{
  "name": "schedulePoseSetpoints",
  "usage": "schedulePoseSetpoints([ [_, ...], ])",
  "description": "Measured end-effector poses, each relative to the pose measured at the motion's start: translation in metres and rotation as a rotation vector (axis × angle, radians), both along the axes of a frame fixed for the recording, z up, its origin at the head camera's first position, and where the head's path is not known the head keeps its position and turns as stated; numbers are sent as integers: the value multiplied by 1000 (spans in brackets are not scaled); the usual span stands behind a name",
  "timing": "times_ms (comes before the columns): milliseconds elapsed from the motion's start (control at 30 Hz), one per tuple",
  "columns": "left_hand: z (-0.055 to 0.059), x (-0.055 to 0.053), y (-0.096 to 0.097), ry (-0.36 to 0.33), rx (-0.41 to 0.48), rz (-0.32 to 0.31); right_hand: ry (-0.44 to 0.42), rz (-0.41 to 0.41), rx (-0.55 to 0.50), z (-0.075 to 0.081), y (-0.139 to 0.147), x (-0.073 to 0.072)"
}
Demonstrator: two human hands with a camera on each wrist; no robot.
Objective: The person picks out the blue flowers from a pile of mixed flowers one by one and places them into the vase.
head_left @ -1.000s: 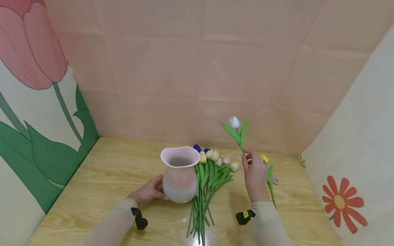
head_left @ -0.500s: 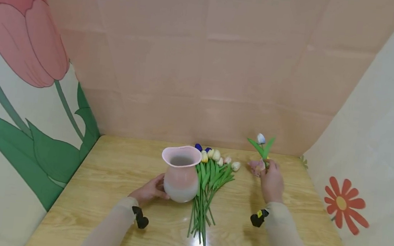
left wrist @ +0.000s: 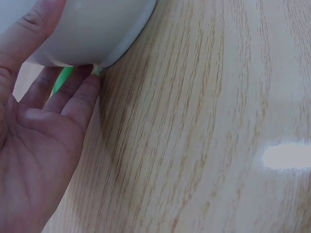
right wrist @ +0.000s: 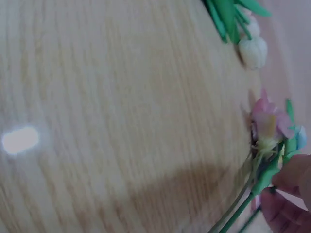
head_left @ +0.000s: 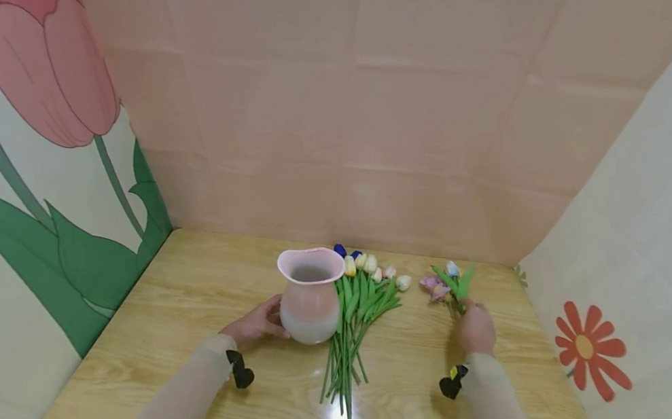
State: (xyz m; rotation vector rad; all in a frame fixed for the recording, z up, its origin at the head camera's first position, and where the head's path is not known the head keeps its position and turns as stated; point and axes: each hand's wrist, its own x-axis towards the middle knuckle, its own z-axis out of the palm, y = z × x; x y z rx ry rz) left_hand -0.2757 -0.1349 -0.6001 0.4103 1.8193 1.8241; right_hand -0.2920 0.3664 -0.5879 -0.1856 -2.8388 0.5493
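Note:
My left hand [head_left: 256,325] holds the side of a pink-and-white vase [head_left: 309,312] with a wavy rim. In the left wrist view the thumb lies along the vase's wall, with the fingertips [left wrist: 91,80] right at its base. On the right of the table, my right hand [head_left: 477,328] pinches the green stem of a pale blue tulip [head_left: 451,269]. The tulip is low, over pinkish-purple flowers [head_left: 435,287] lying on the table. In the right wrist view the hand is partly cut off by the frame, close beside a pink flower [right wrist: 268,119].
A bunch of artificial tulips [head_left: 361,301], with white, yellow and dark blue heads, lies just right of the vase, stems toward me. The wooden table [head_left: 206,271] ends at a pink backdrop [head_left: 344,135]. Printed flower panels flank both sides.
My right hand has moved right and down with the pale blue tulip, from raised above the table to low over the purple flowers. The left hand and vase stay in place.

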Motion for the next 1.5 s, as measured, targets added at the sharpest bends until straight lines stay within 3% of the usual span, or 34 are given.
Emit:
schedulePoseSetpoints([
  [167,-1,-1,1,-2,2,-1,-103,16,7,-1,2,6],
  [367,0,-1,2,-6,-11,17,-274,-22,-9,3,1,9],
  [467,0,-1,1,-11,-21,27,-295,-44,-19,5,-2,8],
  [567,0,0,1,-13,-21,26,-246,-57,-25,7,-11,3],
  [767,-2,1,1,-7,-10,12,-11,-36,-5,22,-40,-8],
  [900,-5,1,1,0,-6,2,162,41,5,42,-66,-11],
  [1000,-6,1,1,4,-9,4,244,112,-7,54,-87,-11],
  [1100,-6,1,0,4,-9,7,238,173,-35,63,-109,-7],
  [1300,-5,0,0,16,-13,4,227,281,13,80,-149,8],
  [1500,-1,0,0,9,-11,11,148,347,50,79,-182,25],
])
